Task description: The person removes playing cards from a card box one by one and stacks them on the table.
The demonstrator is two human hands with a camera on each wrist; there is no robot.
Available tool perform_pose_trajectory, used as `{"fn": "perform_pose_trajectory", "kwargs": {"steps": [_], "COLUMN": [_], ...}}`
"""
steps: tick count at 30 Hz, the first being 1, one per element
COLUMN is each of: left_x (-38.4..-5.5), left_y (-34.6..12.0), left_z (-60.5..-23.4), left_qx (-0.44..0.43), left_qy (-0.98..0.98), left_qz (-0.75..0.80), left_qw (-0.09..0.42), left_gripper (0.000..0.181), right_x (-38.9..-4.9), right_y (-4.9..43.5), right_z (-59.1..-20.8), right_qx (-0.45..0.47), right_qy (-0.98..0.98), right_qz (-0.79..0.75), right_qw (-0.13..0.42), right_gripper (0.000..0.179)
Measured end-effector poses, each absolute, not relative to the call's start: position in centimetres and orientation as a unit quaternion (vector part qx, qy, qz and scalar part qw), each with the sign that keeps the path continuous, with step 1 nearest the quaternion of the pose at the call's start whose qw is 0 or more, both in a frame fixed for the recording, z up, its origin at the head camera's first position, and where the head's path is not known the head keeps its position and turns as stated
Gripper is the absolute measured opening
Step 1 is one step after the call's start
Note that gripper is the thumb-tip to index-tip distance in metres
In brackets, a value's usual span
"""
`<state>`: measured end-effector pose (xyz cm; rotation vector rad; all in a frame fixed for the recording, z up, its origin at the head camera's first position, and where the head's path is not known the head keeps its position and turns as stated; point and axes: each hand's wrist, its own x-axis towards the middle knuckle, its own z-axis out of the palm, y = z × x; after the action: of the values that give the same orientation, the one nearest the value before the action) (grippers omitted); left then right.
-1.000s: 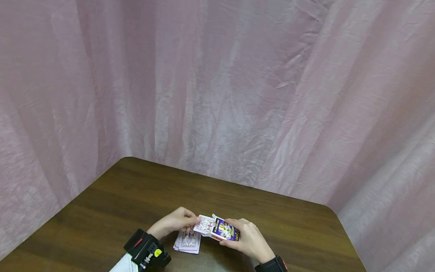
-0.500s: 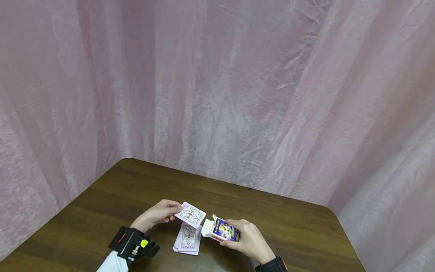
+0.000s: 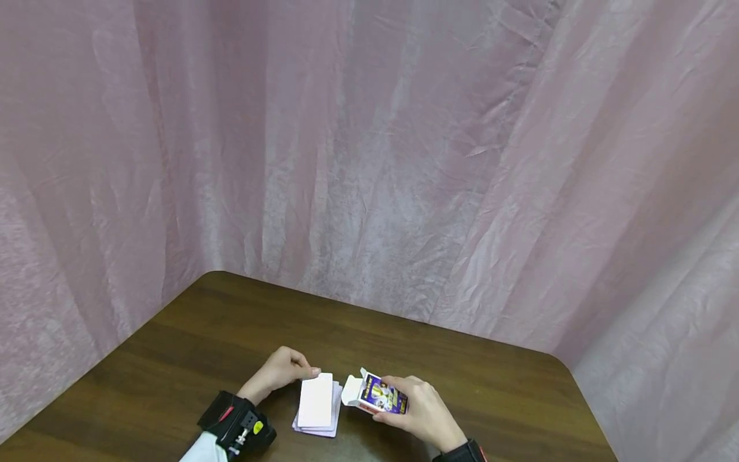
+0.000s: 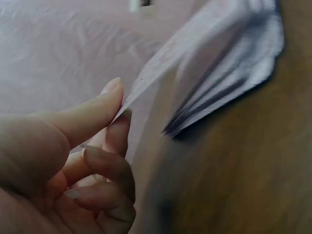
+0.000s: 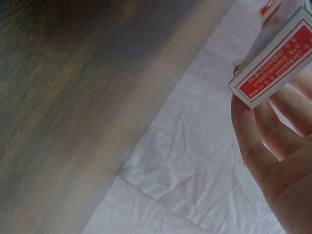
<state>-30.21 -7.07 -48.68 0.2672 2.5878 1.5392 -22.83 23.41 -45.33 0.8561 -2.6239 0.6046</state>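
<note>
My left hand (image 3: 284, 367) pinches a playing card (image 3: 315, 399) by its far left corner, between thumb and fingertip. In the head view the card looks pale, lying over most of a small pile of cards (image 3: 335, 414). From the left wrist, the held card (image 4: 163, 56) rises edge-on from the thumb, with the blurred pile (image 4: 239, 73) beside it. To the right, my right hand (image 3: 426, 409) grips a purple-and-white card box (image 3: 383, 395), its white end flap open toward the pile. In the right wrist view, the box (image 5: 278, 68) shows a red panel with print.
The brown wooden table (image 3: 242, 314) has rounded far corners. Behind it hangs a pink curtain (image 3: 369, 160) along the back and sides. Each wrist wears a black band, the left one with a bulky device (image 3: 239, 423).
My left hand drew a patterned card out of the box, carried it left, then brought it over the pile, where its pale side now shows. The right hand and box stayed put.
</note>
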Motion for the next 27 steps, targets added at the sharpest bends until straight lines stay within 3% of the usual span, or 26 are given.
{"fn": "perform_pose_trajectory", "kwargs": {"steps": [8,27], "left_x": [-29.7,-29.0], "left_y": [-5.3,-4.7], "left_z": [-48.7,-48.5], "left_qx": [0.092,0.081], "left_qy": [0.890,0.907], "left_qz": [0.446,0.410], "left_qw": [-0.031,-0.043], "left_gripper": [0.025,0.023], "right_x": [-22.8,-22.9], "right_y": [23.3,23.3], "right_z": [-45.4,-45.5], "right_qx": [0.300,0.301], "right_qy": [-0.918,-0.918], "right_qz": [0.212,0.217], "right_qw": [0.150,0.140], "right_gripper": [0.055,0.055]}}
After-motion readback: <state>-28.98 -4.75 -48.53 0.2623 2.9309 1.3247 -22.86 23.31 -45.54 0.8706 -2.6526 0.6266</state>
